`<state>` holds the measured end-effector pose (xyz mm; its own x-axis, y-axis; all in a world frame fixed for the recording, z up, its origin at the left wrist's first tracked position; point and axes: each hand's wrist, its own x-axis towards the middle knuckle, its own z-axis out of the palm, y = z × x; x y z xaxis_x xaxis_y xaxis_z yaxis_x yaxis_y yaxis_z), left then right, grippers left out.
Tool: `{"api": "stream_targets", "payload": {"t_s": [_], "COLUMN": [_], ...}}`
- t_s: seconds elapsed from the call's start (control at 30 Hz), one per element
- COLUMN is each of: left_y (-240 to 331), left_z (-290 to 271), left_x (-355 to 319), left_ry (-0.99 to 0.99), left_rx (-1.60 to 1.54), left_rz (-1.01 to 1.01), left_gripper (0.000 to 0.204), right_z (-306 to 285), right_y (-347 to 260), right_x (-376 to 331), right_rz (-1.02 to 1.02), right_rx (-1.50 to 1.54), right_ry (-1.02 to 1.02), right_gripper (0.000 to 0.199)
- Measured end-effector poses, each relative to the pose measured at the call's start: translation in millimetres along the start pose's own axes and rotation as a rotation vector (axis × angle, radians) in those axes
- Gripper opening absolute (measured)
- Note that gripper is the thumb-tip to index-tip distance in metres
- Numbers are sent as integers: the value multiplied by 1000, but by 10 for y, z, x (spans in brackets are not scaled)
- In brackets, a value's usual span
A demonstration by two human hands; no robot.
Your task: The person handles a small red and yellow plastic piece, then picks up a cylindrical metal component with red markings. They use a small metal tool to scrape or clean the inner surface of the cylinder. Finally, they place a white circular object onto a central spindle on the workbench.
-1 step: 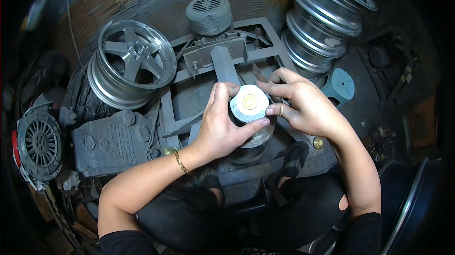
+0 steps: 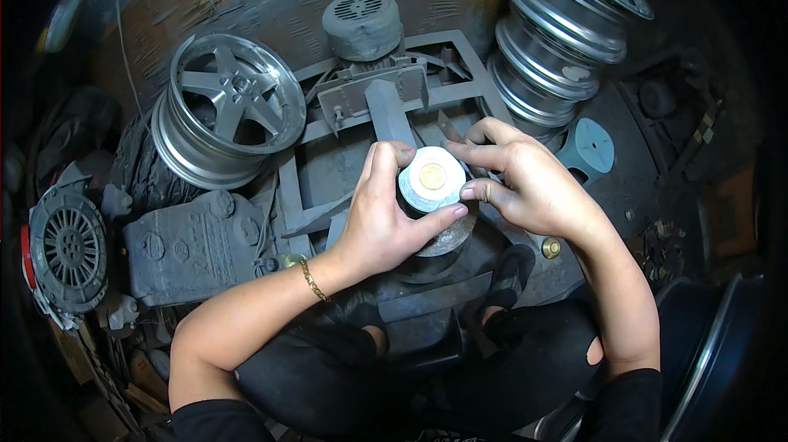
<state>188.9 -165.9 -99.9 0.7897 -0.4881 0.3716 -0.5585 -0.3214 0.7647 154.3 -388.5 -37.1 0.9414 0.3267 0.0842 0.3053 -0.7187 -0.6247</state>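
Observation:
A white, roll-like round piece (image 2: 417,160) with a pale yellow disc at its centre is between my hands; I cannot make out its exact kind. My left hand (image 2: 382,216) curls round its left and near sides, the thumb along the near edge. From the right, my right hand (image 2: 521,175) has its thumb against the rim and its bent fingers close by the far right edge. Just under the piece sits a grey metal round part (image 2: 451,238), partly hidden by my left hand. Below lies a grey metal frame (image 2: 484,89) carrying a motor (image 2: 361,27).
A five-spoke wheel rim (image 2: 226,97) leans at the left, and several rims (image 2: 558,48) are stacked at the far right. Nearby are a grey tank-like box (image 2: 193,249), a black slotted round part (image 2: 70,249), a pale blue stool-like piece (image 2: 593,146) and a small brass-coloured part (image 2: 551,247).

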Motion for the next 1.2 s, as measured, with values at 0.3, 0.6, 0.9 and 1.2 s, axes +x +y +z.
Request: {"api": "stream_targets", "payload": {"t_s": [0.3,0.6,0.9,1.2], "left_y": [7,-106,-227,-9], "left_z": [-96,-126,-144,-221], "left_x": [56,81,115,191], "left_ry": [-138,-219,-245,-58], "left_rx": [-68,-167,-209,44], "left_rz": [-77,-40,28,185], "left_gripper": [75,77,82,67], "right_z": [-12,-2,146,140], "right_y": [-21,-10,-92,-47], "right_x": [-2,-34,-153,-176], "right_rz": [-8,28,-19,-70], "right_rx": [-23,-35,-133,-48], "right_ry": [0,2,150,269], "right_gripper": [48,48,44,39]}}
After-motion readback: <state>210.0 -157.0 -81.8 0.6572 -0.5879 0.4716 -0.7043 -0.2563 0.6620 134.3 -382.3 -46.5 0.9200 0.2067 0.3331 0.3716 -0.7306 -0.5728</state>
